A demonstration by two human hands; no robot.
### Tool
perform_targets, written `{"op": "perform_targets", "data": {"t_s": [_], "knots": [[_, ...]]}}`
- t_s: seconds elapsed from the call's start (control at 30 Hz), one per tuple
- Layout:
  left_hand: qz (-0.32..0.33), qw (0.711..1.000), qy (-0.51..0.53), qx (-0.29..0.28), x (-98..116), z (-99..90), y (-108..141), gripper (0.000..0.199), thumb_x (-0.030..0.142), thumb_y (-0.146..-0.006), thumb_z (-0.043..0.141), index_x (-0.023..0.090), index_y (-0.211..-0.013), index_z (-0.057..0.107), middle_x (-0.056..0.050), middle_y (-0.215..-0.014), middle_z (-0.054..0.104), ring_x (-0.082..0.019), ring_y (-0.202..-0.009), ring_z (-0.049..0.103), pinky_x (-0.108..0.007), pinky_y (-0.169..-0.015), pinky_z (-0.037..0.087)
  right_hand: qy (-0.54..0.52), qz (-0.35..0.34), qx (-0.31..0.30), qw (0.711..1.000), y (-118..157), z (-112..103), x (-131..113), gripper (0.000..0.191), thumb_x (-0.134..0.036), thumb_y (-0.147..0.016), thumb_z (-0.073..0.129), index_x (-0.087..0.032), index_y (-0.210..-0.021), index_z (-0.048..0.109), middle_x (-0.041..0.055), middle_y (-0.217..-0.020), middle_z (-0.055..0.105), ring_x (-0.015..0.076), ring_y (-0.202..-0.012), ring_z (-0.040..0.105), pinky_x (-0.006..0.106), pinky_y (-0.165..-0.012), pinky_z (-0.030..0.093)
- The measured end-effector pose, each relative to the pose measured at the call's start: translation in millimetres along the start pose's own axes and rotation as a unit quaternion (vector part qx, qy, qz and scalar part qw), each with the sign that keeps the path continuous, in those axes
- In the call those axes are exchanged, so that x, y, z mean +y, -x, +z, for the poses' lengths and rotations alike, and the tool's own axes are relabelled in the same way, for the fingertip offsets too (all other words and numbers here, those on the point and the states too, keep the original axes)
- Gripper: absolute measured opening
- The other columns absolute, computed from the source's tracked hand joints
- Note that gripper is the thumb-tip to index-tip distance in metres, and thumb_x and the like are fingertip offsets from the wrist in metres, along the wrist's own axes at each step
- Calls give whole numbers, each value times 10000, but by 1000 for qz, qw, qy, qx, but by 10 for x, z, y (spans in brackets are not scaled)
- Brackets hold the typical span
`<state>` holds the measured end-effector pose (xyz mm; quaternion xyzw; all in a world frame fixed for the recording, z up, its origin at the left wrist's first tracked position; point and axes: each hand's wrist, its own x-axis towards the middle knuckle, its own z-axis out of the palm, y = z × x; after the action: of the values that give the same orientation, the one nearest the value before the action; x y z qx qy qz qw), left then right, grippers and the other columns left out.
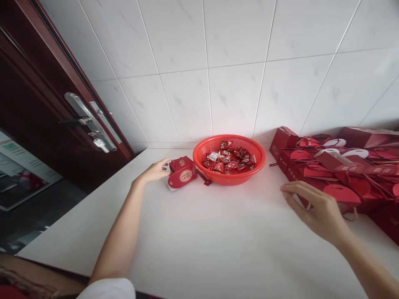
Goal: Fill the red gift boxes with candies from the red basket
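My left hand (156, 171) is beside a small red box (182, 172) with a gold round pattern, its fingers apart near the box's left side. To the right of the box stands a red plastic basket (230, 178) holding several wrapped candies (230, 160). My right hand (311, 203) hovers over the white table, just in front of a pile of red boxes (339, 193). Its fingers are slightly bent, with a gap between thumb and fingers and nothing visible in them.
The white table (202, 245) meets a tiled wall (233, 95) at the back. A dark red door (46, 83) with a metal handle (90, 120) and keys stands at the left. More red boxes lean at the far right.
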<state>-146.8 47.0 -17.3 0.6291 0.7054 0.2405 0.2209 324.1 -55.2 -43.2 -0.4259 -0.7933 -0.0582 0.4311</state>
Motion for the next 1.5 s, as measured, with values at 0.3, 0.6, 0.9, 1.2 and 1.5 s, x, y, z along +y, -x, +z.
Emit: {"op": "perform_targets", "data": {"t_s": [0.3, 0.6, 0.9, 1.2, 1.5], "knots": [[7, 997, 65, 52, -91, -11, -41, 557, 320, -602, 596, 153, -1120, 716, -85, -1036, 779, -295, -972, 704, -328, -815, 541, -82, 33, -93, 992, 150, 248, -35, 168, -237, -990, 503, -215, -906, 646, 53, -861, 721, 157, -695, 686, 232, -546, 518], [188, 975, 61, -98, 690, -295, 522, 407, 395, -767, 667, 209, -1123, 736, -49, -983, 780, -220, -844, 706, -288, -714, 527, -167, 24, -161, 973, -133, 335, -276, 123, -207, -980, 517, -218, -980, 640, 42, -924, 725, 145, -729, 698, 249, -663, 539], [366, 883, 53, -287, 1300, 537, 588, 288, 182, -926, 531, 201, -1073, 777, -38, -1100, 782, -188, -1023, 719, -263, -891, 535, -201, -73, -303, 929, -686, 458, -772, 168, -101, -905, 559, -207, -900, 688, -17, -733, 613, 96, -590, 479, 224, -570, 352], [329, 896, 16, -298, 1280, 834, 460, 250, 297, -946, 598, 200, -1114, 755, -49, -1182, 755, -215, -1090, 685, -268, -933, 493, 19, -51, -496, 867, -753, 541, -878, 175, -295, -889, 660, -184, -755, 637, 2, -728, 633, 136, -638, 544, 284, -538, 222], [241, 874, -102, -410, 1182, 640, 535, 1094, 534, -704, 814, 384, -1608, 218, -39, -1641, 343, -223, -1062, 667, -292, -924, 498, 50, 20, -444, 894, -757, 276, -682, 308, -249, -810, 697, -213, -1097, 590, 29, -865, 706, 211, -714, 656, 275, -538, 277]]}}
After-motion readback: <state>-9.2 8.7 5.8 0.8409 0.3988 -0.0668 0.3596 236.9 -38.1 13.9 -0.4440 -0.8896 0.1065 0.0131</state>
